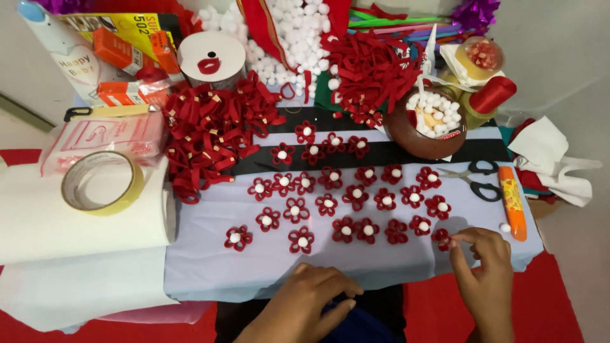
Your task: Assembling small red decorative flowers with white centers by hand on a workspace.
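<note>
At work surface, 4 o'clock: a red ribbon flower (pixel 442 238) is pinched between thumb and forefinger of the right hand (pixel 486 270), held at the cloth's near edge, seemingly so its centre stays reachable.
Left hand (pixel 311 305): rested palm-down at 6 o'clock on the cloth's near hem, fingers loosely spread, nothing gripped; the cloth appears to be steadied by it.
Loose pompom (pixel 504 227): a single white ball is seen just beside the right hand, at 3 o'clock from the held flower.
Finished flowers (pixel 328 204): laid in rough rows across the pale cloth (pixel 210 254), each with a white centre, kept apart from one another.
Glue tube (pixel 512 202) and scissors (pixel 478 180): set at 3 o'clock, near the right hand.
Obstructions: a tape roll (pixel 101 181) at 9 o'clock, a ribbon-loop heap (pixel 210 127) at 11, a brown bowl of pompoms (pixel 429 124) at 1; none is found between the hands and the flowers.
</note>
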